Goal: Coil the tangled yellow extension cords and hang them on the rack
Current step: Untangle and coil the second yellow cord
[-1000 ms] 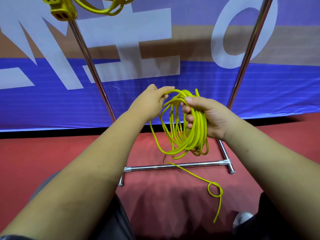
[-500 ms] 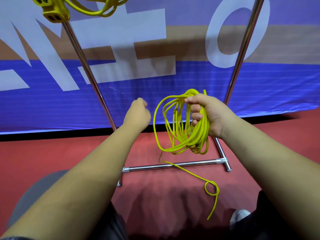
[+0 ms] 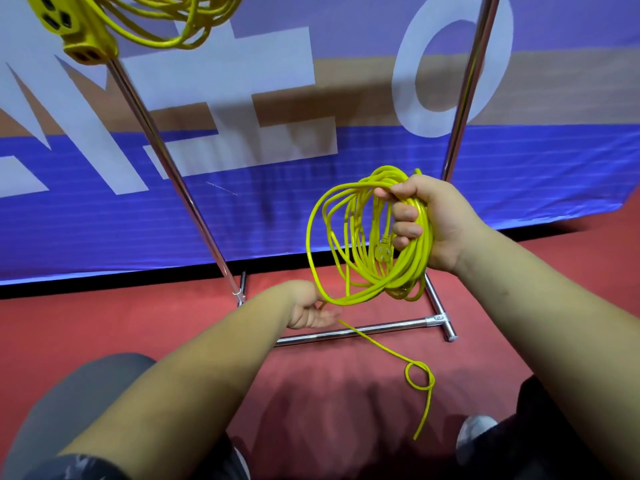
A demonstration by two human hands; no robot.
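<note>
Right hand (image 3: 440, 223): raised in front of the rack (image 3: 391, 326), fingers (image 3: 405, 214) clamped round the right side of a coil of yellow cord (image 3: 398, 280). The coil hangs upright from this grip, its loops uneven and spread wider on the left. A plug (image 3: 382, 252) sits inside the coil, just below the gripping fingers.

Left hand (image 3: 311, 311): low, near the rack's base bar, palm turned up. One strand drops from the coil into this hand and leaves it as a loose tail (image 3: 375, 342). The fingers look loosely extended; whether they pinch the strand cannot be told.

The tail crosses the base bar and trails over the red floor (image 3: 138, 323), forming one small loop before its free end.

At top left, a second yellow cord (image 3: 166, 29) with a power strip (image 3: 74, 32) hangs at the rack's left pole. A blue banner (image 3: 104, 220) with white lettering stands behind the rack.
</note>
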